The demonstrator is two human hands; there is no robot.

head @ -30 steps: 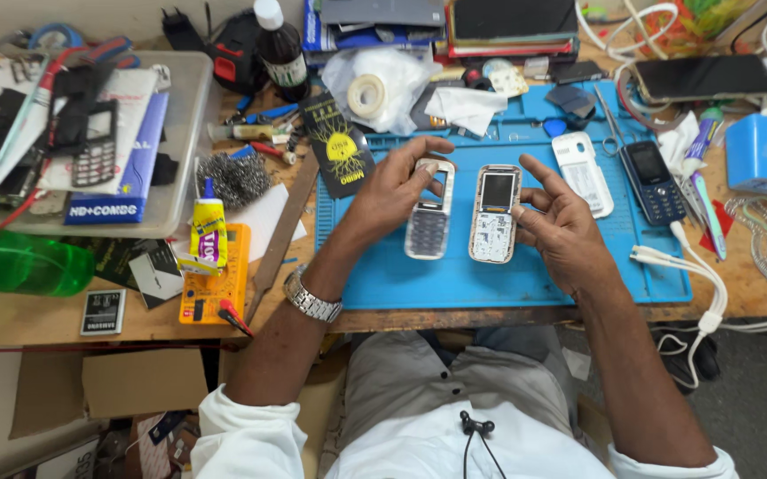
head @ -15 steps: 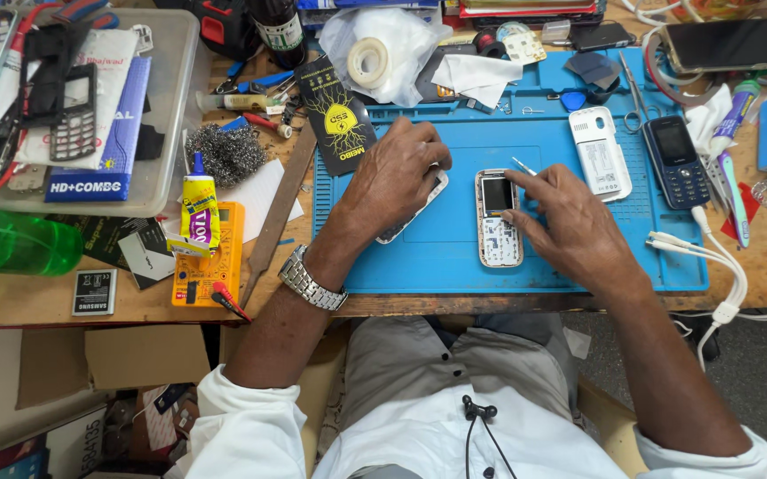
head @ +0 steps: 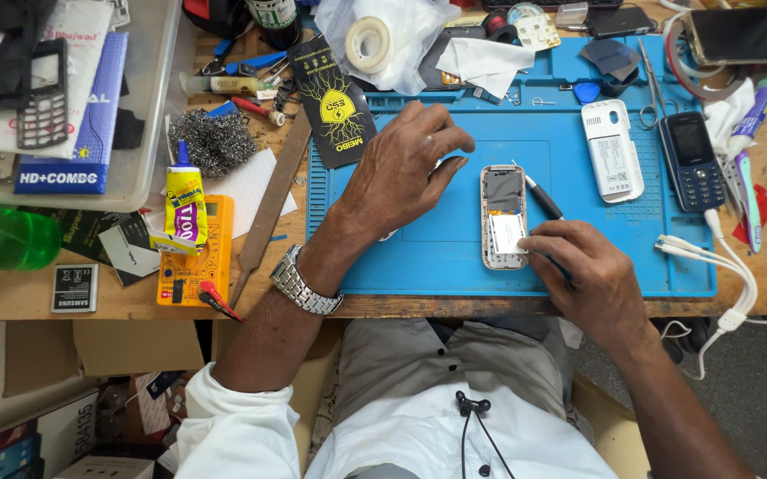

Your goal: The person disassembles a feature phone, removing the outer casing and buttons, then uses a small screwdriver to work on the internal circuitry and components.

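The right hand point(head: 589, 275) pinches a slim dark tool point(head: 543, 197) and rests its fingertips on the near end of the opened phone point(head: 504, 216), which lies back-up mid-mat. The left hand point(head: 401, 168), fingers curled loosely over something pale I cannot make out, sits just left of it. The phone looks light, rigid, with fragile exposed innards; best gripped by its side edges. Around them: blue mat point(head: 383, 257), white back cover point(head: 612, 151) and dark phone point(head: 690, 161) far right.
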